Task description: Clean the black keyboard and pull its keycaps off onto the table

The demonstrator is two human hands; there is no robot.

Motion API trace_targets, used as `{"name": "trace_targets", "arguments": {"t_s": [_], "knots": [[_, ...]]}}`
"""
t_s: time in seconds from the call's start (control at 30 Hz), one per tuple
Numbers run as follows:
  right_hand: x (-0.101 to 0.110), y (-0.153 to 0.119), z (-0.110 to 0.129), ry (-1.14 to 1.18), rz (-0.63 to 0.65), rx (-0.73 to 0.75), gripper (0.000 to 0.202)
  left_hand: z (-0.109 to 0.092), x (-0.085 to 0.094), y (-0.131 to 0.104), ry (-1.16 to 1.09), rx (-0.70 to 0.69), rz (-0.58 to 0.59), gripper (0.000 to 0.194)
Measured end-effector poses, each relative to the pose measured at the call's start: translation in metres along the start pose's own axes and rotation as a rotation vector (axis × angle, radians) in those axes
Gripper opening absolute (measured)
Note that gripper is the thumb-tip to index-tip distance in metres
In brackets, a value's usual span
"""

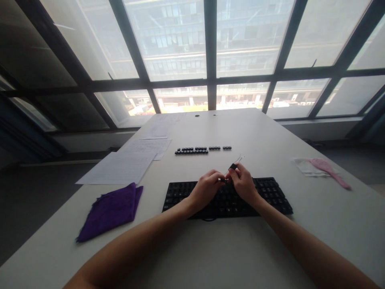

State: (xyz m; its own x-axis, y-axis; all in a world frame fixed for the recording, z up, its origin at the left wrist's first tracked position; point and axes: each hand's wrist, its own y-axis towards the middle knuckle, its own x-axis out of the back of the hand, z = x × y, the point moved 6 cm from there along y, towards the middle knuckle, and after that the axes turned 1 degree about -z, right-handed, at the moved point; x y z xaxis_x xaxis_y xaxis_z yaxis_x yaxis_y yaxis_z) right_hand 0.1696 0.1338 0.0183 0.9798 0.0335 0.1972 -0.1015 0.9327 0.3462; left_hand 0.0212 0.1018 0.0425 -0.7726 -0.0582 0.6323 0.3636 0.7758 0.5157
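Observation:
A black keyboard [180, 192] lies on the white table, partly covered by both hands. My left hand [209, 185] is above its middle, fingers closed on a small black keycap [223, 180]. Close beside it, my right hand [242, 182] pinches a small tool [233, 166] with a black handle and thin wire prongs that point up and away. The fingertips of the two hands nearly meet. Beyond the keyboard, loose black keycaps [191, 151] stand in short rows.
A folded purple cloth [112, 208] is on the left, with paper sheets [120, 166] behind it. On the right lie a pink brush [327, 170] and a white cloth [306, 167]. Large windows rise beyond the table's far edge [234, 110].

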Motion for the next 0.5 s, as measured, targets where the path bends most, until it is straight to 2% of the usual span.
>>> {"name": "trace_targets", "arguments": {"t_s": [0.1, 0.23, 0.37, 0.5], "knots": [[-0.001, 0.0, -0.003, 0.013, 0.007, -0.005, 0.018, 0.017, 0.019, 0.014, -0.005, 0.105, -0.011, 0.009], [-0.004, 0.001, -0.007, 0.015, 0.022, -0.021, 0.018, 0.063, 0.035, 0.04, 0.096, 0.21, -0.007, 0.004], [-0.005, 0.001, -0.008, -0.002, 0.034, -0.019, 0.016, 0.106, 0.023, 0.064, 0.259, 0.188, 0.117, 0.007], [-0.005, 0.001, -0.008, -0.04, 0.04, -0.002, 0.015, 0.127, 0.008, 0.083, 0.315, 0.113, 0.143, 0.012]]}}
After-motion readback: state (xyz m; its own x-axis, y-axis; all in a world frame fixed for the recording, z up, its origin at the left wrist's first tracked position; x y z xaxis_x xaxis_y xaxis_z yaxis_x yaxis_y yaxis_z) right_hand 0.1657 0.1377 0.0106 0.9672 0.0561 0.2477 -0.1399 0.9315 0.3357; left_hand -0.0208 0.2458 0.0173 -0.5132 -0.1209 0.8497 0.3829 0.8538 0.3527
